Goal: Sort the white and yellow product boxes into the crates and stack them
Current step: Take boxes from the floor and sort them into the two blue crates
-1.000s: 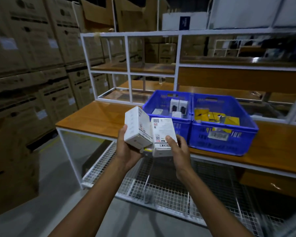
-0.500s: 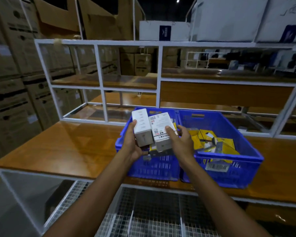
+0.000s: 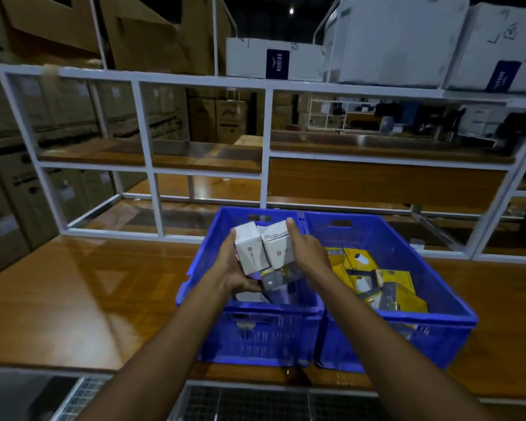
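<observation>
Two white boxes (image 3: 263, 249) held side by side over the left crate (image 3: 255, 338): left hand (image 3: 236, 268) wraps the left one, right hand (image 3: 308, 252) clamps the right one, a darker packet (image 3: 275, 279) pinched underneath. Yellow boxes (image 3: 377, 279) already lie loose, unstacked, in the right crate (image 3: 407, 338), touching the left crate; the drop and stacking look left to do. Left crate interior mostly hidden by hands; its walls are close, table (image 3: 73, 299) to the left is open.
</observation>
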`<state>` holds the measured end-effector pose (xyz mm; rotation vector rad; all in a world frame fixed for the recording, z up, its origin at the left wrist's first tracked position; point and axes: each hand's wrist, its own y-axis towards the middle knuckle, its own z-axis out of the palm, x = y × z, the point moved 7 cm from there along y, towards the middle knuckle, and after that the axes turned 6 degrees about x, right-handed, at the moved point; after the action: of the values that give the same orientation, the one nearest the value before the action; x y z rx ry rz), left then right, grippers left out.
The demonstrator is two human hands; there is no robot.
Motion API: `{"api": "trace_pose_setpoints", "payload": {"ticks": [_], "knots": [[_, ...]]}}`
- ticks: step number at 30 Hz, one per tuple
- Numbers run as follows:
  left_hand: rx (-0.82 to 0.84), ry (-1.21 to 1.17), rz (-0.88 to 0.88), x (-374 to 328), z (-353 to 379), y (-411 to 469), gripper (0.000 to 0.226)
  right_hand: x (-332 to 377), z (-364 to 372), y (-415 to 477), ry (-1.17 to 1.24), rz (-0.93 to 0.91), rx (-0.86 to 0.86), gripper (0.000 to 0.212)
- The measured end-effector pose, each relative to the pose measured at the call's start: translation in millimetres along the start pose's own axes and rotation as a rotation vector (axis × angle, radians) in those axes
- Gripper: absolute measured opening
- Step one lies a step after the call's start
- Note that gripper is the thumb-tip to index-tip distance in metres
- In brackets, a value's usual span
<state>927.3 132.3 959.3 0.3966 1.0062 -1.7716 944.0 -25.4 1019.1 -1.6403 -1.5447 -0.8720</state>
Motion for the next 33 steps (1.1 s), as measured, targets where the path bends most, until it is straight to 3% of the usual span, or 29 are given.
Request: {"api": "trace_pose_setpoints", "payload": {"ticks": [3,5,7,9,11,13,15,18,21,28,31,33], "knots": [[-0.027,-0.024,-0.045,5,-8,20,0.099,-2,5,19,-0.117,0.048,0.055,0.107],[-0.029,-0.042,-0.074,7,-13,31,0.107,-9,10,30,-0.164,0.061,0.079,0.103],[-0.024,-0.034,-0.096,8,-14,32,0.108,-14,13,34,-0.195,0.063,0.104,0.085],[-0.021,0.04,-0.065,4,-10,27,0.093,-16,16,33,-0.181,0.037,0.134,0.062],[-0.047,0.151,-0.009,0,-10,32,0.057,-19,16,34,-0.17,-0.023,0.141,0.038],[-0.065,0.191,0.029,-1,-8,35,0.029,-21,13,30,-0.097,-0.076,0.115,0.046],[-0.055,0.187,0.096,-3,-3,38,0.017,-24,10,19,0.026,-0.141,0.079,0.059],[-0.009,0.249,0.182,4,6,51,0.023,-33,2,5,0.12,-0.225,0.015,0.076],[0.029,0.321,0.26,14,22,56,0.027,-51,-11,6,0.209,-0.194,-0.027,0.082],[0.09,0.512,0.269,43,78,69,0.008,-108,-61,20,0.321,-0.03,-0.199,0.073],[0.157,0.557,0.256,61,108,78,0.011,-130,-92,23,0.396,0.014,-0.284,0.067],[0.171,0.594,0.242,72,124,87,0.028,-144,-112,24,0.402,0.045,-0.319,0.064]]}}
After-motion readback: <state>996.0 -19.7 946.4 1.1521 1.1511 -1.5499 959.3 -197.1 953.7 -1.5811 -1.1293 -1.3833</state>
